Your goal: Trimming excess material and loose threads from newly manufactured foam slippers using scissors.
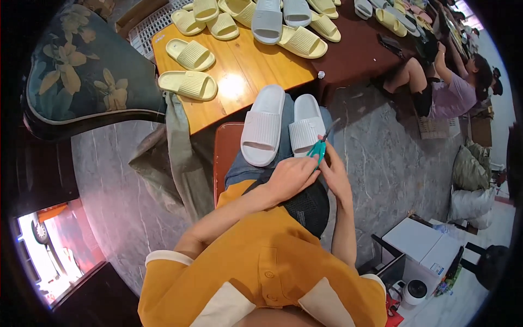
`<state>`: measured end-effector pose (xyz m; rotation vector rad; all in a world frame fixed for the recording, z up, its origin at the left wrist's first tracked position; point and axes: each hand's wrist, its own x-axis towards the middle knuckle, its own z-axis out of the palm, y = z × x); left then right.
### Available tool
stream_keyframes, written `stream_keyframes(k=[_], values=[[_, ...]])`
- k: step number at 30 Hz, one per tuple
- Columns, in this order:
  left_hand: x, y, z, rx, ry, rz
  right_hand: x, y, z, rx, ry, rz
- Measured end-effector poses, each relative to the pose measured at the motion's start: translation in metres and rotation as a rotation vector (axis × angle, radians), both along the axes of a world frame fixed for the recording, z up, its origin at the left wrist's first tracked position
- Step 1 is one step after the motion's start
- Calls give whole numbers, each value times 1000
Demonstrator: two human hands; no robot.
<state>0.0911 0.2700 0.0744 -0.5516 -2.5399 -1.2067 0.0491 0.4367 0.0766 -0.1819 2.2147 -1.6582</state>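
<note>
You are pinching a pair of green-handled scissors (320,146) in your right hand (334,173), fingers closed around the handles, blades pointing up and away. Your left hand (290,175) is curling shut beside it, touching the handles. Two white slippers (262,131) are lying on your lap just beyond the scissors. Pale yellow slippers (188,84) are sitting on the wooden table (245,82) ahead, while another person (452,90) is sitting at right.

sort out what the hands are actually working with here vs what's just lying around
In hand:
- left hand
- right hand
- green-handled scissors
- two white slides on the lap

Lying about:
- yellow slides on the wooden table
- floral cushion
- white boxes
</note>
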Motion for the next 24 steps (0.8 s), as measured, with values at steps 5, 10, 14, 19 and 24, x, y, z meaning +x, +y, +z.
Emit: stream_keyframes(k=[5, 10, 14, 19, 24], values=[[-32, -22, 0, 168, -165, -85, -8, -9, -10, -466, -284, -220], [-118, -57, -63, -508, -35, 179, -15, -12, -21, -569, -387, -186], [-139, -58, -97, -700, -49, 162, -14, -16, -32, -727, -580, -50], [-138, -65, -99, -449, -31, 186, -30, -16, -37, -633, -754, 130], [-140, -70, -90, -27, -42, 200, -45, -23, -47, -597, -869, 206]])
